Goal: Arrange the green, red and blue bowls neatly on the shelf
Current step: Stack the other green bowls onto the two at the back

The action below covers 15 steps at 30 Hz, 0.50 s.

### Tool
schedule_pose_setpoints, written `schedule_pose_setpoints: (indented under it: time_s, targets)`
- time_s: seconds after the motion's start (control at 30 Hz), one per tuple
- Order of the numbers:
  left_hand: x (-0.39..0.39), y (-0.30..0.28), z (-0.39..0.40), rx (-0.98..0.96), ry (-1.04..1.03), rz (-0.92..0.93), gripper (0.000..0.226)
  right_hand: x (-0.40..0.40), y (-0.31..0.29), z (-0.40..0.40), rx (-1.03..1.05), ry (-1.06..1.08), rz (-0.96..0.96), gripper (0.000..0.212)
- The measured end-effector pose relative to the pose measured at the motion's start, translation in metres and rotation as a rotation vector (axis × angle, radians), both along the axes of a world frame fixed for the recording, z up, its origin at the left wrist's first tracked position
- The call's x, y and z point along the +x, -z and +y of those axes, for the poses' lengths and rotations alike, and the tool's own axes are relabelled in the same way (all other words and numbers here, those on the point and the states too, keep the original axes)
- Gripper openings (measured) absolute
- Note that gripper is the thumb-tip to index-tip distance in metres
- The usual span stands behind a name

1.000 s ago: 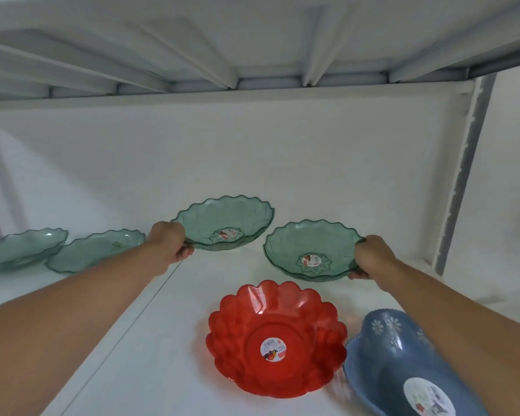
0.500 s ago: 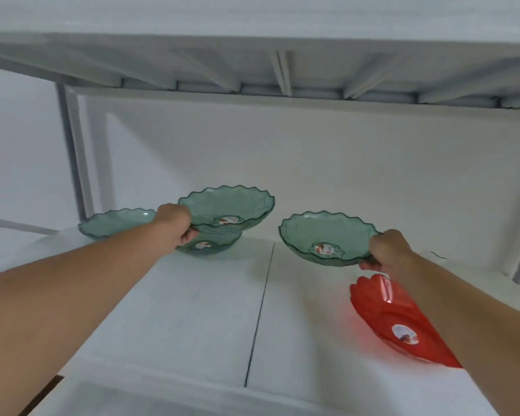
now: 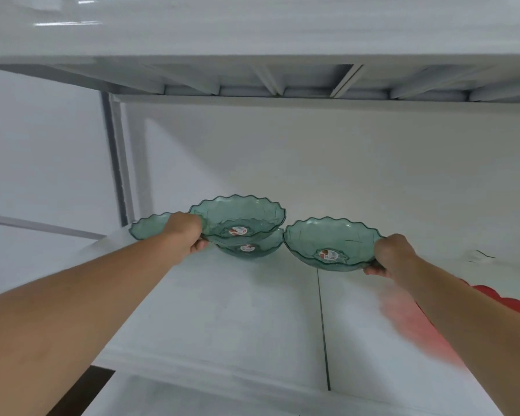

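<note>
My left hand (image 3: 186,234) grips the rim of a clear green scalloped bowl (image 3: 237,216), held just above a second green bowl (image 3: 252,249) that rests on the white shelf (image 3: 237,310). A third green bowl (image 3: 147,226) sits behind my left hand, partly hidden by it. My right hand (image 3: 394,255) holds another green bowl (image 3: 330,243) by its right rim, low over the shelf to the right of the stack. Part of a red bowl (image 3: 514,300) shows behind my right forearm at the right edge. No blue bowl is in view.
The underside of the upper shelf (image 3: 282,85) hangs close above with ribs. A grey upright post (image 3: 114,157) stands at the shelf's back left corner. A seam (image 3: 321,325) runs front to back across the shelf surface. The shelf's front edge (image 3: 222,367) lies below my arms.
Both hands carried their green bowls leftward along the shelf. The left bowl now hangs over the second green bowl. The red bowl slid to the right edge of view; the blue bowl left view.
</note>
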State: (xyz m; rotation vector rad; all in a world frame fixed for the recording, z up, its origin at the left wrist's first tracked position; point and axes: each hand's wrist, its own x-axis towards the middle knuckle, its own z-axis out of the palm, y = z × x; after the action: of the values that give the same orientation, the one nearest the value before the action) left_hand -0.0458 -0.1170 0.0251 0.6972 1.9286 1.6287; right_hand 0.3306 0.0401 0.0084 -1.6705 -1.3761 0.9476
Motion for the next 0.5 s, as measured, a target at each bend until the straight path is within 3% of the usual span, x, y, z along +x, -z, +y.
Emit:
schedule_pose_setpoints:
  time_s: [0.3, 0.5]
  targets:
    - [-0.081, -0.018, -0.012, 0.021, -0.164, 0.019, 0.027, -0.039, -0.005, 0.023, 0.004, -0.024, 0.022, 0.025]
    - [-0.150, -0.013, -0.003, 0.002, -0.105, -0.008, 0.026, -0.094, -0.002, 0.036, 0.020, -0.027, 0.135, 0.015]
